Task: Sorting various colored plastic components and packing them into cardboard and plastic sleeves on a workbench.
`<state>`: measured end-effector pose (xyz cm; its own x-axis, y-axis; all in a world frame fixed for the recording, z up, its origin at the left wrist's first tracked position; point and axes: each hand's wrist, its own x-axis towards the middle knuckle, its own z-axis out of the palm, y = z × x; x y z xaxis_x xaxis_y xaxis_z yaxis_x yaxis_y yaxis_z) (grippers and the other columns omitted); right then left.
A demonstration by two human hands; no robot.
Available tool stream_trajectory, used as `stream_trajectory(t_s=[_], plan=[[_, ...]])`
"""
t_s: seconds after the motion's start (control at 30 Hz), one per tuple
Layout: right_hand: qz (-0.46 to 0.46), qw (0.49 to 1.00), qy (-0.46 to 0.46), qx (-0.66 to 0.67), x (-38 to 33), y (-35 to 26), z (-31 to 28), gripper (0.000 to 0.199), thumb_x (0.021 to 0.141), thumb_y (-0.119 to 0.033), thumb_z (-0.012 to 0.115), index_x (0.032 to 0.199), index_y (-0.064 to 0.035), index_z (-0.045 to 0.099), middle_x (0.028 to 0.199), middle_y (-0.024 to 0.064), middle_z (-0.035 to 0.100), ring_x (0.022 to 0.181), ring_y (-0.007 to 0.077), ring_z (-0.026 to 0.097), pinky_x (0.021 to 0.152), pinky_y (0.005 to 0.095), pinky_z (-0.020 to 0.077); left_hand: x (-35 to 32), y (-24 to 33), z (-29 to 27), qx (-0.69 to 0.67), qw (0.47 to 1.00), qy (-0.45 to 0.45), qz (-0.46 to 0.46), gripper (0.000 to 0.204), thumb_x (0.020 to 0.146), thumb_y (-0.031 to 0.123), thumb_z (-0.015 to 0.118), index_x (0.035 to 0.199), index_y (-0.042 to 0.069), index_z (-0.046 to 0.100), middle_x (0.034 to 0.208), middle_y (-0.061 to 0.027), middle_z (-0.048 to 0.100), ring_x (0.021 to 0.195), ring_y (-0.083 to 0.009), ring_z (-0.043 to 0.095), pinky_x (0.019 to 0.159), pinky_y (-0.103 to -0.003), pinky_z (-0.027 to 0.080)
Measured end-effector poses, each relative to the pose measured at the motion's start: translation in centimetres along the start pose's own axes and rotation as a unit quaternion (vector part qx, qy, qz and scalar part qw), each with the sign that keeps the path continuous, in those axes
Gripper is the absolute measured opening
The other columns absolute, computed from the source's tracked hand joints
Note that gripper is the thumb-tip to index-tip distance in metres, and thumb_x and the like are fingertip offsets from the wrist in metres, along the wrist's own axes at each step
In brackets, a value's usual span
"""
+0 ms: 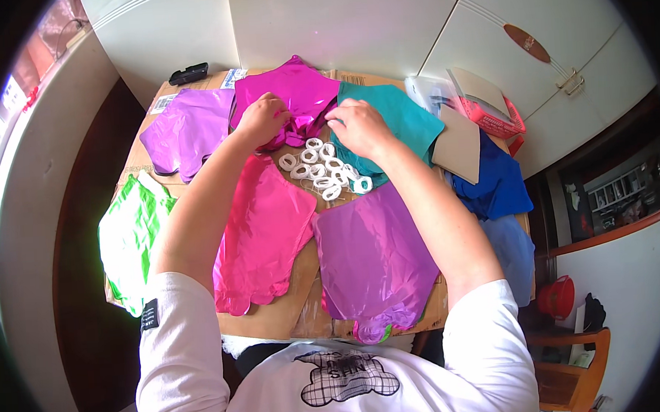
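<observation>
A shiny magenta foil balloon (288, 85) lies flat at the far middle, its near end gathered and crumpled. My left hand (267, 117) is closed on that end, fingertips pressed into the folds. From the other side, my right hand (359, 125) pinches the balloon's right edge; its fingertips are partly hidden. Just nearer than both hands is a pile of several small white ribbon rolls (318, 171). A teal foil balloon (396, 117) lies under and beside my right hand, and a light purple one (190, 127) is left of my left hand.
Around the cardboard surface (298, 312) lie pink (260, 232), purple (373, 248), green (131, 235) and blue (493, 182) foil balloons. A red basket (493, 119) and a cardboard piece (457, 145) are at the right. A black object (189, 74) sits far left, before white cabinets (320, 24).
</observation>
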<state>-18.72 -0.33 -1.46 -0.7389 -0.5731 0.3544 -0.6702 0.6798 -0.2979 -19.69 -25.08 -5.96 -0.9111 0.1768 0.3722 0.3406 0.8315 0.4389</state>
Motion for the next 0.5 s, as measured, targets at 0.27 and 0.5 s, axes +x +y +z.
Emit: stream_trajectory(t_s=[0.27, 0.5], plan=[[-0.091, 0.991, -0.047, -0.08, 0.7, -1.3, 2.9, 0.018, 0.085, -0.017, 0.062, 0.096, -0.01, 0.074, 0.104, 0.006, 0.059, 0.105, 0.0272, 0.053, 0.093, 0.0409, 0.0434, 0.6, -0.5, -0.5, 0.008, 0.999, -0.024, -0.043, 0.027, 0.085, 0.027, 0.066, 0.096, 0.003, 0.07, 0.102, -0.0168, 0.064, 0.099, -0.0333, 0.062, 0.088, -0.042, 0.049], [-0.073, 0.989, -0.092, -0.087, 0.4, -2.2, 2.3, 0.018, 0.086, -0.018, 0.061, 0.095, -0.0093, 0.074, 0.112, 0.0065, 0.061, 0.109, 0.0289, 0.052, 0.095, 0.0423, 0.0418, 1.2, -2.3, -0.7, -0.264, 0.94, -0.014, -0.215, 0.029, 0.091, 0.027, 0.066, 0.099, 0.0, 0.069, 0.08, -0.0067, 0.069, 0.071, -0.0145, 0.062, 0.068, -0.031, 0.051]])
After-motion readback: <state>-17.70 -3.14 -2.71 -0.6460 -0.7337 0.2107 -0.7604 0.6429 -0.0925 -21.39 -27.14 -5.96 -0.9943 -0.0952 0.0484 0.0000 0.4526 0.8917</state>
